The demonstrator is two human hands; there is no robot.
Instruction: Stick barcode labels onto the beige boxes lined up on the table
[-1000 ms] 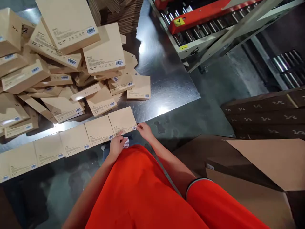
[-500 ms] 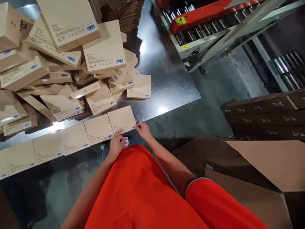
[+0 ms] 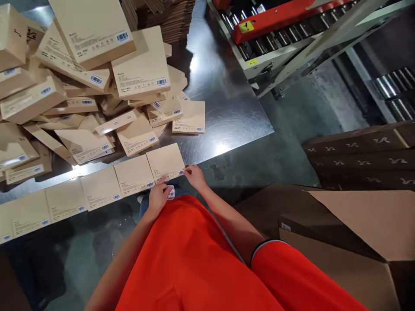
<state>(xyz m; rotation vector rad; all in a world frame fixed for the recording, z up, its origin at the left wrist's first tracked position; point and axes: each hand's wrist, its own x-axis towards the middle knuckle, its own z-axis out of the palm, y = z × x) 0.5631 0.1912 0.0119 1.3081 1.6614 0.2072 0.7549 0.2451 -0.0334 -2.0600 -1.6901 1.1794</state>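
A metal worktop fills much of the upper left, its bare corner shining. Past it stands a roller conveyor with a red rail. At lower right lies an open carton, flaps spread, just in front of a stack of dark cartons. A jumbled pile of beige boxes covers the worktop's left part, several tilted over one another. Along the near edge runs a row of flat boxes, side by side. The end box sits at its right end, in front of the person. The left hand grips a white label piece under the thumb, its index finger on that box's near edge. The right hand has bunched fingertips at the corner, touching a barcode label; whether they pinch it, I cannot tell.
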